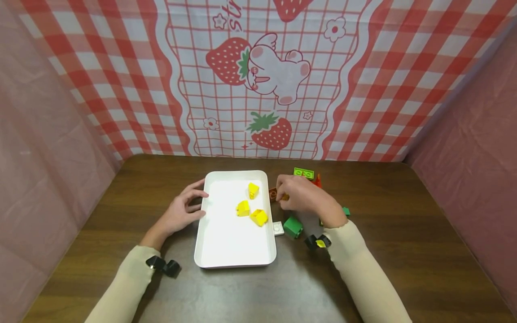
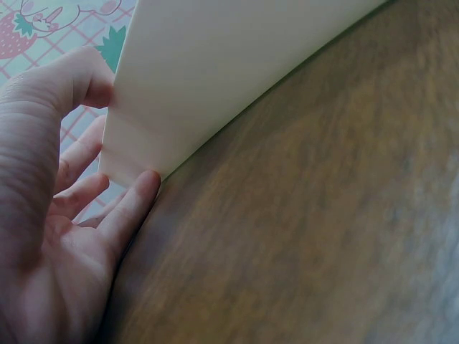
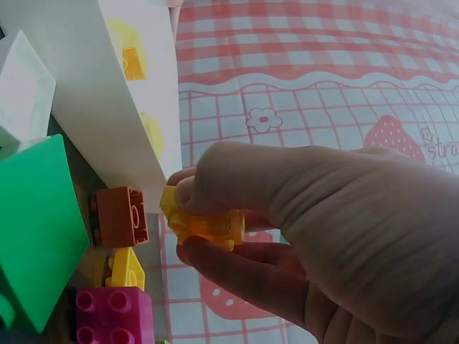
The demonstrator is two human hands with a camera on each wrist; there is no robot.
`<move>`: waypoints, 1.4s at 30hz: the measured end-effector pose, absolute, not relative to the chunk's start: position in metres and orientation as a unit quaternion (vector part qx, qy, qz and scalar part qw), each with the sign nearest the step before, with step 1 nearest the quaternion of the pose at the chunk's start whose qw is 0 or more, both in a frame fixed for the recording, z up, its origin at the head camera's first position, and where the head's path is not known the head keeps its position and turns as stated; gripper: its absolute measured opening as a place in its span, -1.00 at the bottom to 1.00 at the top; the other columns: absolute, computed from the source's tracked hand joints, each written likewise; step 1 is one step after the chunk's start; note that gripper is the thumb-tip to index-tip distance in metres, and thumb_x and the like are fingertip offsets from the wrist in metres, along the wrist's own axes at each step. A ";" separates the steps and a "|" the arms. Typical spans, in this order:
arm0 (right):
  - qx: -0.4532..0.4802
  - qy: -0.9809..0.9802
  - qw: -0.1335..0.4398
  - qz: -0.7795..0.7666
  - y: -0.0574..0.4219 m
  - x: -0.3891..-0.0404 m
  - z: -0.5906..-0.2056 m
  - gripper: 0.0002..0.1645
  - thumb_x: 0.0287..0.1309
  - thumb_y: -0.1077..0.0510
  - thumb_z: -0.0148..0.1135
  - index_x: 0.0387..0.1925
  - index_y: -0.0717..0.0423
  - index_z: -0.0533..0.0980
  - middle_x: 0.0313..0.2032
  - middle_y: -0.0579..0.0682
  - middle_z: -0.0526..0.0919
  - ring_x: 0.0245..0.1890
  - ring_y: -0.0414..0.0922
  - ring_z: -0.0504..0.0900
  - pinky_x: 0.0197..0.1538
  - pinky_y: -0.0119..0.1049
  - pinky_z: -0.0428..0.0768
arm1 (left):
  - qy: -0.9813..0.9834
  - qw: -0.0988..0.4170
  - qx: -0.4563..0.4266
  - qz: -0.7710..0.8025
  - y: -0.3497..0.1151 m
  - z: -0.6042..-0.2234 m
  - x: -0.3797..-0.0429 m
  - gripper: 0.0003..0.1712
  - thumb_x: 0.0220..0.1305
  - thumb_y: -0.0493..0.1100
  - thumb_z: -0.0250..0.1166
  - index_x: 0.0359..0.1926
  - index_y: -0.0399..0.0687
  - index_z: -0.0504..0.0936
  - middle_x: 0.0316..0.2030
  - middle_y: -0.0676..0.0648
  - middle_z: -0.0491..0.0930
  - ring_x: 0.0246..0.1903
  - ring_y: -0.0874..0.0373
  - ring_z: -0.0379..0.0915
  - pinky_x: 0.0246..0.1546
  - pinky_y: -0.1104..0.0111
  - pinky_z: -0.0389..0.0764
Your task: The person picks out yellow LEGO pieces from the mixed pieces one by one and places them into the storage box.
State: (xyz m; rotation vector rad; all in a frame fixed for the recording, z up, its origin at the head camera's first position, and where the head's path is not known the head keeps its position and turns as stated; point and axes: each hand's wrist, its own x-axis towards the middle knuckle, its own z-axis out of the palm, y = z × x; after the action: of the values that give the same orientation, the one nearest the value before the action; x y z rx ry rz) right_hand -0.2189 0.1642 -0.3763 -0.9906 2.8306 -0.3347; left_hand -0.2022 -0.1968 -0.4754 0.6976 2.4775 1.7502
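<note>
My left hand (image 1: 181, 213) holds the left edge of a white tray (image 1: 234, 264). In the left wrist view, the thumb bends over the tray's rim and a finger touches its outer wall. Several yellow toy bricks, one of them a yellow brick (image 1: 259, 218) near the right side, lie in the tray. Just right of the tray, my right hand (image 1: 300, 194) pinches a yellow-orange toy brick (image 3: 204, 223) between thumb and fingers. Beside it on the table is a brown brick (image 3: 122, 216). My hand partly hides the bricks behind it in the head view.
Right of the tray stand a green brick (image 1: 293, 227) and a white brick (image 1: 278, 228). A light green brick (image 1: 304, 173) lies farther back. The right wrist view also shows a magenta brick (image 3: 115, 315). A strawberry-print cloth (image 1: 258, 80) hangs behind the table.
</note>
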 end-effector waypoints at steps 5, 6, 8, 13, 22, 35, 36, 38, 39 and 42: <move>-0.341 0.932 0.022 -0.121 0.163 -0.219 -0.377 -0.79 0.01 0.17 0.50 -0.25 0.08 0.79 -0.21 -0.03 0.60 -0.33 -0.12 0.53 -0.24 -0.31 0.72 | 0.792 0.013 0.229 0.566 -0.197 -0.476 -0.203 -0.51 0.12 -0.45 0.41 0.10 -0.40 0.52 0.53 -0.31 0.05 0.33 -0.29 0.24 0.14 -0.21 0.50; -0.347 0.929 0.011 -0.124 0.162 -0.219 -0.377 -0.79 0.01 0.16 0.50 -0.24 0.07 0.79 -0.22 -0.04 0.59 -0.36 -0.13 0.53 -0.27 -0.33 0.71 | 0.792 0.013 0.229 0.566 -0.197 -0.476 -0.203 -0.51 0.12 -0.45 0.40 0.10 -0.40 0.52 0.53 -0.32 0.05 0.33 -0.30 0.24 0.14 -0.21 0.50; -0.363 0.922 -0.013 -0.130 0.162 -0.219 -0.376 -0.78 0.00 0.15 0.51 -0.24 0.07 0.79 -0.22 -0.04 0.59 -0.38 -0.12 0.54 -0.30 -0.35 0.70 | 0.791 0.014 0.228 0.567 -0.198 -0.475 -0.202 -0.51 0.12 -0.45 0.40 0.10 -0.40 0.52 0.53 -0.31 0.05 0.33 -0.29 0.24 0.14 -0.21 0.50; -0.398 0.902 -0.075 -0.148 0.161 -0.219 -0.375 -0.75 -0.03 0.16 0.54 -0.23 0.11 0.78 -0.19 0.00 0.61 -0.35 -0.11 0.58 -0.28 -0.35 0.73 | 0.792 0.014 0.225 0.568 -0.198 -0.475 -0.202 -0.51 0.11 -0.45 0.41 0.10 -0.39 0.53 0.53 -0.30 0.05 0.34 -0.29 0.24 0.14 -0.19 0.51; -0.403 0.875 -0.207 -0.173 0.159 -0.219 -0.374 -0.74 -0.07 0.22 0.56 -0.25 0.16 0.77 -0.20 0.08 0.63 -0.28 -0.09 0.62 -0.25 -0.29 0.79 | 0.795 0.012 0.225 0.564 -0.200 -0.476 -0.201 -0.51 0.12 -0.44 0.41 0.10 -0.39 0.53 0.53 -0.31 0.05 0.33 -0.30 0.24 0.14 -0.20 0.51; -0.372 0.879 -0.234 -0.188 0.160 -0.218 -0.373 -0.75 -0.05 0.21 0.55 -0.25 0.16 0.77 -0.20 0.08 0.60 -0.31 -0.10 0.61 -0.32 -0.29 0.77 | 0.801 0.013 0.215 0.559 -0.200 -0.474 -0.201 -0.51 0.12 -0.43 0.41 0.10 -0.34 0.54 0.54 -0.26 0.06 0.34 -0.28 0.24 0.14 -0.20 0.52; -0.371 0.878 -0.235 -0.191 0.161 -0.218 -0.372 -0.76 -0.05 0.21 0.55 -0.26 0.16 0.77 -0.20 0.08 0.60 -0.33 -0.10 0.61 -0.34 -0.30 0.77 | 0.800 0.014 0.215 0.559 -0.199 -0.474 -0.201 -0.51 0.12 -0.43 0.42 0.10 -0.34 0.54 0.54 -0.25 0.06 0.34 -0.28 0.24 0.14 -0.20 0.52; -0.370 0.876 -0.238 -0.199 0.162 -0.218 -0.372 -0.77 -0.05 0.22 0.55 -0.27 0.17 0.77 -0.22 0.08 0.59 -0.35 -0.10 0.60 -0.38 -0.29 0.74 | 0.800 0.015 0.216 0.560 -0.199 -0.475 -0.202 -0.50 0.12 -0.42 0.42 0.11 -0.34 0.54 0.54 -0.26 0.06 0.33 -0.28 0.25 0.15 -0.20 0.52; -0.369 0.875 -0.239 -0.203 0.162 -0.218 -0.372 -0.78 -0.05 0.23 0.54 -0.28 0.17 0.77 -0.22 0.08 0.59 -0.37 -0.09 0.60 -0.39 -0.29 0.74 | 0.800 0.016 0.216 0.560 -0.198 -0.475 -0.202 -0.50 0.12 -0.41 0.42 0.11 -0.34 0.54 0.54 -0.25 0.06 0.33 -0.28 0.25 0.15 -0.20 0.52; -0.370 0.874 -0.236 -0.209 0.163 -0.218 -0.374 -0.78 -0.06 0.23 0.54 -0.28 0.18 0.77 -0.23 0.09 0.58 -0.38 -0.07 0.61 -0.39 -0.28 0.74 | 0.798 0.018 0.218 0.561 -0.198 -0.476 -0.203 -0.50 0.12 -0.42 0.42 0.11 -0.35 0.53 0.54 -0.27 0.06 0.32 -0.28 0.26 0.15 -0.21 0.51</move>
State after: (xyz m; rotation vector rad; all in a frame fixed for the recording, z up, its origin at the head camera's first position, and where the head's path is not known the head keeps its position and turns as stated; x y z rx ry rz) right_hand -0.2176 0.1631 -0.3741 -1.3761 3.2546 -0.7778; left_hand -0.2026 -0.1981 -0.4760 0.6777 2.4797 1.7428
